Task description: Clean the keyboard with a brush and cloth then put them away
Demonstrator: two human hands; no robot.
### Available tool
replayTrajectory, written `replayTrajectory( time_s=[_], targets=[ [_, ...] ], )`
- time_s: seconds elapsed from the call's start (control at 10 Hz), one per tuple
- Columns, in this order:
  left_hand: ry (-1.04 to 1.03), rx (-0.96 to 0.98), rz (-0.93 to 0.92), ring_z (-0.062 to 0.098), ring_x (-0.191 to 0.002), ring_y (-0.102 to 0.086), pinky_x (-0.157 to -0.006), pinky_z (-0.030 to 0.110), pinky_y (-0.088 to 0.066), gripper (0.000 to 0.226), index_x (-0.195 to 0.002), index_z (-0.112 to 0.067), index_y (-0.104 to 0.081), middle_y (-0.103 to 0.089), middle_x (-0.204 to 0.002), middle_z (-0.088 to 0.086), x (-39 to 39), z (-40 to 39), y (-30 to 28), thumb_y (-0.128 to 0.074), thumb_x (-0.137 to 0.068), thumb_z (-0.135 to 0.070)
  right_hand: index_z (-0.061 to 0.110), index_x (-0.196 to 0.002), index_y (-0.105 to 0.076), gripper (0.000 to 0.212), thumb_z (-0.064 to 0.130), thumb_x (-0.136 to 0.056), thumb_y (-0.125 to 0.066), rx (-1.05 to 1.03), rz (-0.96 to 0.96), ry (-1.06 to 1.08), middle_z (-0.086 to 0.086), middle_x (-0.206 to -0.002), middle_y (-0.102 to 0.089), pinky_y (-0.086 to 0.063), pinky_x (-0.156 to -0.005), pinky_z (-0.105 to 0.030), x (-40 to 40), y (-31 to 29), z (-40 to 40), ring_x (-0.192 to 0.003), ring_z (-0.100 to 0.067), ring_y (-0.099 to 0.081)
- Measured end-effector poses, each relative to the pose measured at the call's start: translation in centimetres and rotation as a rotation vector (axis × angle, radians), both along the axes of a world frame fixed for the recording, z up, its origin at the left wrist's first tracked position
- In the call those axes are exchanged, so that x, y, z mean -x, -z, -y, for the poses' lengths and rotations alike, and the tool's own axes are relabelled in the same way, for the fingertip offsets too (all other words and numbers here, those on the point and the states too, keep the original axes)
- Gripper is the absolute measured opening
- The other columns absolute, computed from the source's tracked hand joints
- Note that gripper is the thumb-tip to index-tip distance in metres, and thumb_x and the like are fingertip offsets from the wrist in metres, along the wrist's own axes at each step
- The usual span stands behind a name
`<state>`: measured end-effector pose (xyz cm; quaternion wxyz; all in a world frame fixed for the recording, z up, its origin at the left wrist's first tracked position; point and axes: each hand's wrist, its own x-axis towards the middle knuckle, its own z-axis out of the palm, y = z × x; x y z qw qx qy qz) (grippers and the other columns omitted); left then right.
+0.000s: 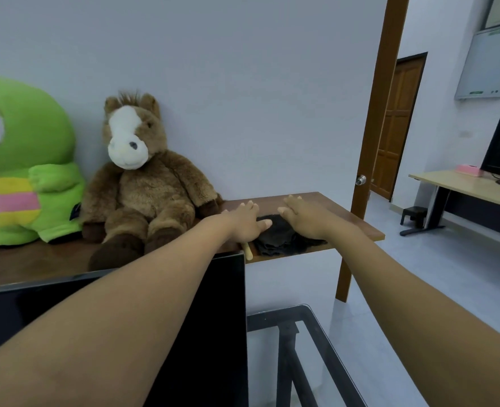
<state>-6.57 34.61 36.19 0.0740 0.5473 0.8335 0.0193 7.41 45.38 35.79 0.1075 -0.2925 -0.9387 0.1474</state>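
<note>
Now both flat, released hands, left hand (247, 220) and right hand (303, 217), press the dark cloth (275, 239) near the shelf (360, 227) edge.

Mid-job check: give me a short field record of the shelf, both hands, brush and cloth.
shelf: wooden shelf against the wall, behind a dark monitor
cloth: dark cloth bunched near the shelf's front edge
brush: only a pale wooden handle end shows, left of the cloth, under the left hand
left hand: left hand flat, fingers straight, thumb on the cloth
right hand: right hand flat, lying on the cloth's right side
toys: brown plush horse and green plush sit left on the shelf
keyboard: not in view
</note>
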Motion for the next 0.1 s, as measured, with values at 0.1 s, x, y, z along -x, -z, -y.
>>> replayTrajectory(
  time_s=[0.1],
  targets=[
    [-0.024,-0.108,0.038,0.028,-0.142,-0.022,-0.113,0.051,-0.022,0.072,-0.148,-0.007,-0.019,-0.021,-0.157,0.009,0.42,2.42,-1.62,-0.031,-0.097,-0.057,0.013,-0.15,-0.024,0.056,0.042,-0.103,-0.031,0.019,-0.071,-0.006,-0.007,-0.156,-0.029,-0.026,-0.113,-0.039,0.21,-2.06,2.52,-0.142,-0.027,-0.029]
  ],
)
